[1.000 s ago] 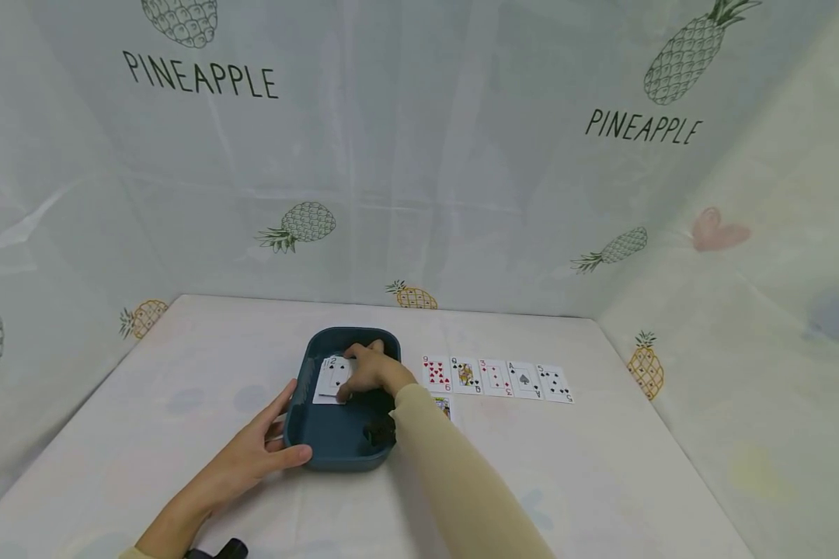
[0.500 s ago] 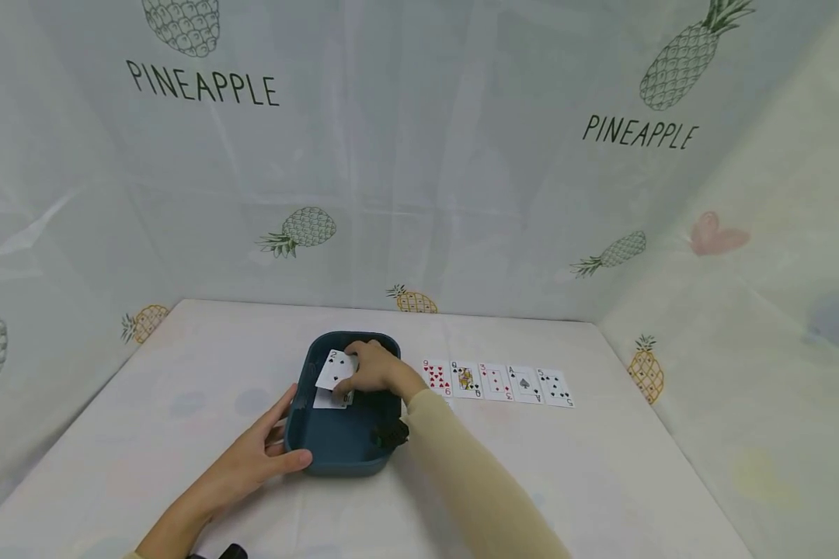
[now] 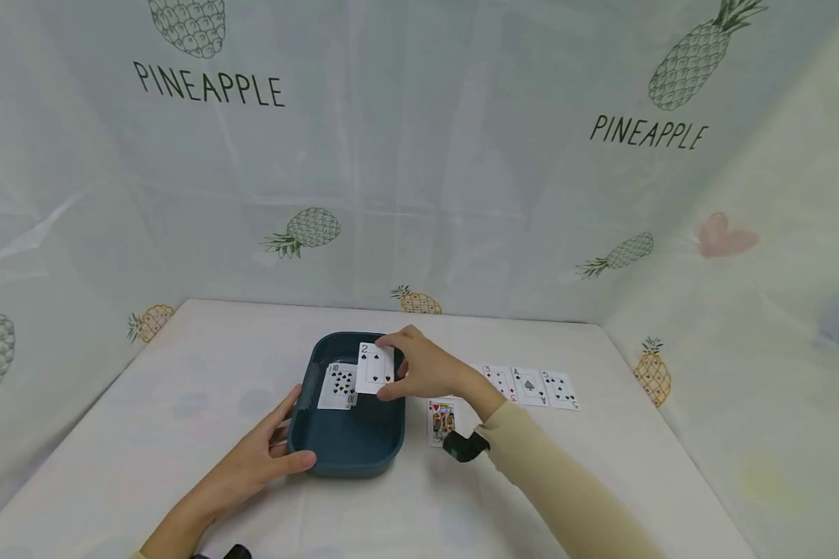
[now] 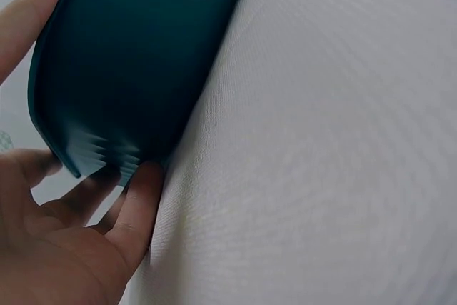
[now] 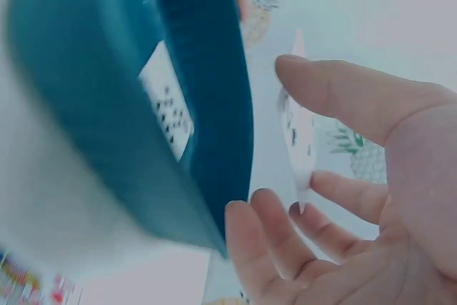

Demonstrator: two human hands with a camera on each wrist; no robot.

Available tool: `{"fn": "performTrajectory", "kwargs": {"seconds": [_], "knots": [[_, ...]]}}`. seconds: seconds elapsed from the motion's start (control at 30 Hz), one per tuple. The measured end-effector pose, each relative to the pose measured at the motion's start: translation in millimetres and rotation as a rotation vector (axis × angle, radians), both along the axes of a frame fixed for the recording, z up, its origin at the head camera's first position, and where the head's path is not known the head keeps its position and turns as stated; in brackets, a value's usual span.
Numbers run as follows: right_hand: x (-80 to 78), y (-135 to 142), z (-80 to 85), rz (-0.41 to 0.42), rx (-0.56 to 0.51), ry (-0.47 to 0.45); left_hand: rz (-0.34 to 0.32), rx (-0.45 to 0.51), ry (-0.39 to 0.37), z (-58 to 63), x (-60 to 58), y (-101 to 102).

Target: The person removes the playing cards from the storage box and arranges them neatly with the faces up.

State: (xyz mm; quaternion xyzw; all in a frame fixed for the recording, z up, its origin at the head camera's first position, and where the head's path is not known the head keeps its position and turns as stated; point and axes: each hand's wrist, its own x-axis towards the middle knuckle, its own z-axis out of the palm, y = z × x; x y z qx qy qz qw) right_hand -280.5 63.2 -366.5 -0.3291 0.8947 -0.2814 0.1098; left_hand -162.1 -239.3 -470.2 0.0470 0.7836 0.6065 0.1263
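Observation:
My right hand (image 3: 426,369) pinches a two of spades (image 3: 374,368) between thumb and fingers, holding it tilted over the right side of a dark teal tray (image 3: 346,470). In the right wrist view the card (image 5: 300,130) appears nearly edge-on between the fingertips. Inside the tray lie a ten of spades (image 3: 337,386) and the edge of another card beneath it. At the tray's left side, my left hand (image 3: 255,454) grips the wall, its thumb at the near-left corner. The left wrist view shows the fingertips against the tray's outer wall (image 4: 136,55), low by the cloth.
A row of cards lies face up right of the tray, with a three of diamonds (image 3: 499,383), an ace of spades (image 3: 530,387) and a five (image 3: 561,390) showing. The right arm hides others. A face card (image 3: 442,423) lies below the row on the white cloth (image 3: 552,458).
My right hand has lifted the two of spades off the pile and carried it rightward to the tray's right rim. The ten beneath has come into sight. The left hand stays at the tray.

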Motion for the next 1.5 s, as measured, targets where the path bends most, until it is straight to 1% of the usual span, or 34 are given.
{"fn": "performTrajectory", "kwargs": {"seconds": [0.13,0.27,0.37,0.5,0.63,0.77,1.0,1.2,1.27,1.5], "knots": [[9.8,29.2,0.2,-0.003,-0.038,0.026,-0.007,0.000,0.010,-0.6,0.4,-0.6],[18.0,56.3,-4.3,0.006,-0.064,0.059,-0.007,0.009,0.003,-0.6,0.6,-0.1],[21.6,73.8,-11.8,0.002,-0.056,0.083,-0.002,-0.002,0.003,-0.2,0.7,0.3],[25.3,93.7,-23.3,-0.024,-0.051,0.092,0.001,-0.016,0.012,-1.5,0.4,-0.4],[29.0,113.3,-34.7,-0.052,-0.054,0.086,-0.011,0.003,0.022,0.5,-1.6,0.1],[31.7,130.1,-46.1,-0.058,-0.054,0.082,-0.015,0.015,0.024,1.1,-1.8,0.5],[34.2,149.7,-60.4,-0.061,-0.028,0.101,0.006,-0.006,-0.002,-1.1,1.0,-0.5],[33.8,156.7,-72.4,-0.058,0.014,0.082,0.032,-0.008,-0.033,-2.5,3.4,-1.7],[32.5,157.5,-74.7,-0.051,0.024,0.080,0.038,-0.018,-0.031,-2.6,3.7,-2.1],[31.1,158.1,-75.9,-0.050,0.075,0.079,-0.011,0.074,0.000,-4.7,3.0,-0.3]]}}
